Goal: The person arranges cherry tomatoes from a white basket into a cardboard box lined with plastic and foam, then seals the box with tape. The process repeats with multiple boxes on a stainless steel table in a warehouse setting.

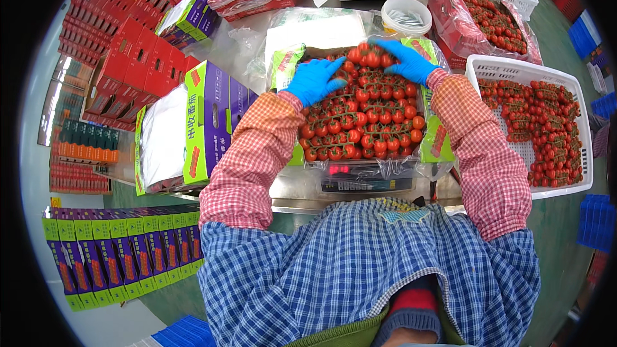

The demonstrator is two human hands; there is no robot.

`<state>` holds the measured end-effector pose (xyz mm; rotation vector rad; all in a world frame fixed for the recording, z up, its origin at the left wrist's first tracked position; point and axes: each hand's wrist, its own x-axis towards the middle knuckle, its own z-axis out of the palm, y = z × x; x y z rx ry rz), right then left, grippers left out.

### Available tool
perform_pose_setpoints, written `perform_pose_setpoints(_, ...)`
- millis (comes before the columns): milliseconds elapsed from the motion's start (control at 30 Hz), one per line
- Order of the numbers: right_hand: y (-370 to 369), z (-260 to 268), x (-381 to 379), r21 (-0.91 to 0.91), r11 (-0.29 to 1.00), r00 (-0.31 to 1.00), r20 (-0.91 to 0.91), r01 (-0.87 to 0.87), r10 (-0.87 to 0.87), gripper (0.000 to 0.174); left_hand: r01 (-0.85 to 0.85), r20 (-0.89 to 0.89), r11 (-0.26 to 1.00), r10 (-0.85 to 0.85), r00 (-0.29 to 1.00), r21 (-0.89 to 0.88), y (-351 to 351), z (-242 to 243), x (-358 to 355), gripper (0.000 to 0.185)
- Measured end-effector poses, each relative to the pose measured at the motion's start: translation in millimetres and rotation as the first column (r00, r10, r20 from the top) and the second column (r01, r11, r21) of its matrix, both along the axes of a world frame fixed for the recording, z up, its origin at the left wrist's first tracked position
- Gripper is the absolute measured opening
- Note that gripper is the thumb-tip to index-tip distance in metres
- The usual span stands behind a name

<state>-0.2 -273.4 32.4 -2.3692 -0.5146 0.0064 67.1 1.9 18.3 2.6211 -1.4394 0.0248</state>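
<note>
Before me an open carton, green at its ends and lined with clear plastic, is packed with rows of cherry tomatoes on the vine. It rests on a digital scale with a lit red display. My right hand, in a blue glove, has its fingers around the right end of a tomato bunch at the carton's far side. Also gloved in blue, my left hand lies over the tomatoes at the far left, thumb and forefinger apart, its fingertips beside that bunch's left end.
White crates of tomato bunches stand right, beyond a red carton of tomatoes. A white tub sits behind my carton. Leftward are a purple-and-green carton and stacked red cartons. Folded cartons line the lower left.
</note>
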Motion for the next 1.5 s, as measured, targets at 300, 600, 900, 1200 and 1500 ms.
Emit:
perform_pose_setpoints(300,6,-20,-1,-0.256,0.966,0.973,0.227,0.035,0.025,0.062,-0.11,0.075,0.991,0.115,0.991,-0.074,2,-7,-1,0.066)
perform_pose_setpoints(600,19,-23,-19,-0.45,0.846,0.92,0.375,0.286,-0.112,0.059,-0.079,-0.217,0.974,0.032,0.976,-0.212,-7,-14,20,0.076)
perform_pose_setpoints(900,-96,10,-118,0.028,0.94,0.867,0.377,0.341,-0.326,0.037,-0.57,-0.863,0.659,-0.456,0.215,-0.491,-44,15,32,0.061)
perform_pose_setpoints(1200,-365,-3,-297,-0.282,0.276,0.384,0.473,0.919,-0.793,0.04,0.388,-0.837,0.869,-0.44,0.326,-0.306,-365,40,-128,0.055)
perform_pose_setpoints(1500,-399,-11,-313,-0.028,0.277,0.265,0.391,0.961,-0.881,0.041,0.462,-0.544,0.817,-0.228,0.808,0.344,-487,-50,-197,0.052)
